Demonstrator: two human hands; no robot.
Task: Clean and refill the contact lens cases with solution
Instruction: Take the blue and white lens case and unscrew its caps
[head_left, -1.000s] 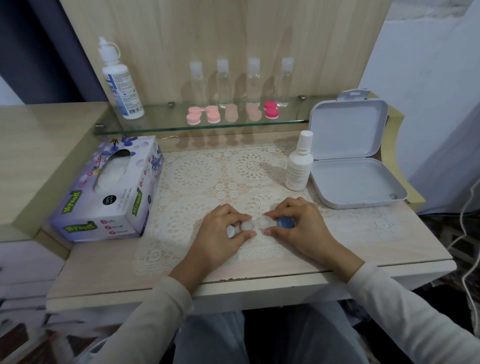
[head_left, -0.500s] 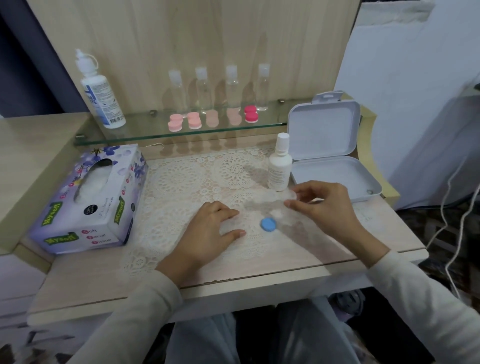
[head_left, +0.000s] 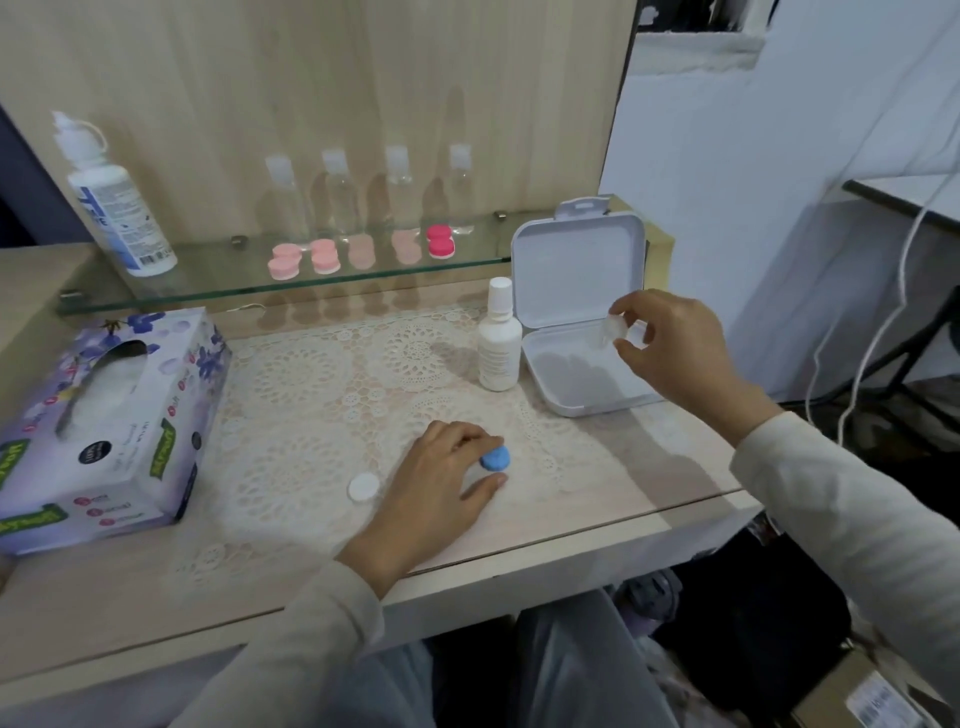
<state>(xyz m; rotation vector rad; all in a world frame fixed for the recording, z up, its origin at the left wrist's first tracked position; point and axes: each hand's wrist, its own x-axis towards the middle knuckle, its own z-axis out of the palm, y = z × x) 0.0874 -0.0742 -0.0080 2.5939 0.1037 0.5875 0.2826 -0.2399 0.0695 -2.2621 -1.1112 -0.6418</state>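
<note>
1. Your wooden table carries a lace mat, a tissue box and an open white box.
2. On the mat: small white bottle, blue cap, white cap.
3. Your glass shelf holds a large bottle, four clear bottles and pink cases.

Dim, cool, soft indoor light, coming from the right and above. The small white bottle throws a faint shadow leftward on the lace mat. The right hand shades the tray of the open white box. The glass shelf shows dull reflections under the pink lens cases. The clear lens case is blurred. Wide-angle bowing stretches the tissue box at the left edge of the table. Overall slightly soft.
</note>
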